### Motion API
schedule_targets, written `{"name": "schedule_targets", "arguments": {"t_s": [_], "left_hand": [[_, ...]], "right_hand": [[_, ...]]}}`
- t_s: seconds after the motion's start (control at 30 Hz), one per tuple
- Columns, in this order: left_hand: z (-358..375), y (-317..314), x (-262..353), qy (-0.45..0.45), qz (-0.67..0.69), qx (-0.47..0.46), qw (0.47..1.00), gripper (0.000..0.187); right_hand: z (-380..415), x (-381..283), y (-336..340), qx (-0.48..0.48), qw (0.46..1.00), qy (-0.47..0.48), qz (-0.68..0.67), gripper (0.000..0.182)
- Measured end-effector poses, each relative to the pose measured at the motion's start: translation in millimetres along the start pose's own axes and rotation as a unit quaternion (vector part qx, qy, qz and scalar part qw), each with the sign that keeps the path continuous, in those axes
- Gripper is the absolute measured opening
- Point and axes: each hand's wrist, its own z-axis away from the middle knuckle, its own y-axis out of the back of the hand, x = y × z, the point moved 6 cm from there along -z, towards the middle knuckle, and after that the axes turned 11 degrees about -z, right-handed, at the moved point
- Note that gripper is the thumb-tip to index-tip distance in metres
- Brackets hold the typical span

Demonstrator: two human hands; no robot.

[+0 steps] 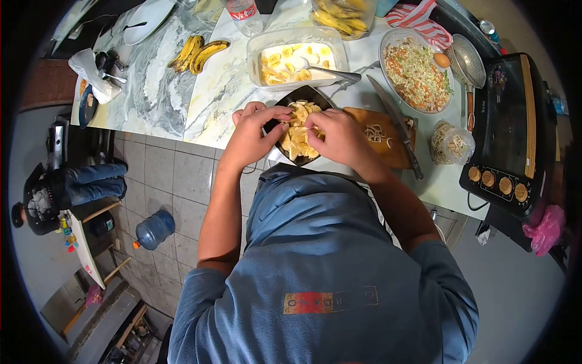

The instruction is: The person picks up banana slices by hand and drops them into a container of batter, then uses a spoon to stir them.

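Note:
A dark bowl (298, 159) of sliced bananas (298, 134) sits at the counter's front edge. My left hand (257, 130) is over the bowl's left side, thumb and fingers pinched close together; what they hold, if anything, is too small to tell. Over the right side, my right hand (339, 134) has its fingertips pressed together at the slices, their content hidden. Just behind the bowl stands a clear container (254, 60) of white cream with banana slices and a spoon (339, 74). To the right, a knife (394, 115) lies across a wooden board (397, 156) with small pale pieces.
Whole bananas (199, 54) lie at the back left. At right are a bowl of shredded vegetables (418, 73) with an egg (442, 60), a strainer (468, 60), a plastic bag (451, 144) and a toaster oven (500, 133). A person (45, 200) is at far left.

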Motion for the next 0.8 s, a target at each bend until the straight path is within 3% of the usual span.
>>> {"name": "schedule_targets", "arguments": {"t_s": [0.17,0.53,0.77,0.8], "left_hand": [[-2.1,-1.4,3.9,-0.021,-0.024,0.006,0.999,0.028],[-1.0,13.3,-11.1,0.049,-0.028,0.058,0.997,0.024],[1.4,16.5,-17.7,0.077,-0.02,0.069,0.994,0.023],[1.9,17.0,-18.7,0.085,-0.014,0.065,0.994,0.023]], "right_hand": [[-1.9,-2.5,-2.0,0.01,1.0,-0.018,-0.009,0.019],[0.0,5.2,-12.1,-0.07,0.997,-0.01,0.034,0.016],[-1.5,1.1,-13.8,-0.048,0.998,0.007,0.03,0.016],[-1.1,5.8,-14.0,-0.055,0.997,-0.041,-0.025,0.016]]}}
